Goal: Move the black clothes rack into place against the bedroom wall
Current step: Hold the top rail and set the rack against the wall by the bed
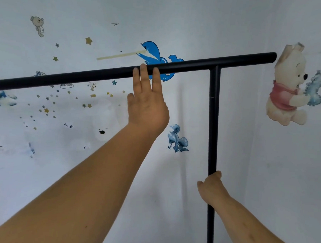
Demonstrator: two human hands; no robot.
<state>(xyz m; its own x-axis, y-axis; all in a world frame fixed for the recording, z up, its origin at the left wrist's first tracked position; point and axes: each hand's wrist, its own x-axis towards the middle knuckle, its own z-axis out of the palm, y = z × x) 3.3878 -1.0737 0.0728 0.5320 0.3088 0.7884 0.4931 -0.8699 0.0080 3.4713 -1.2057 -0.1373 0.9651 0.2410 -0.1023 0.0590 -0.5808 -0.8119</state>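
The black clothes rack (pixel 190 64) fills the view: a horizontal top bar runs from the left edge to the upper right, and a vertical post drops from it at the right. My left hand (pixel 147 103) reaches up with its fingers hooked over the top bar near the middle. My right hand (pixel 210 189) is wrapped around the vertical post lower down. The rack's base lies out of view. Close behind the rack stands the white bedroom wall (pixel 65 172).
The wall carries cartoon stickers: a blue dolphin (pixel 152 53) behind the bar, a blue mushroom (pixel 178 139), small stars, and a bear in a pink shirt (pixel 290 88) on the adjoining right wall. A room corner runs between them.
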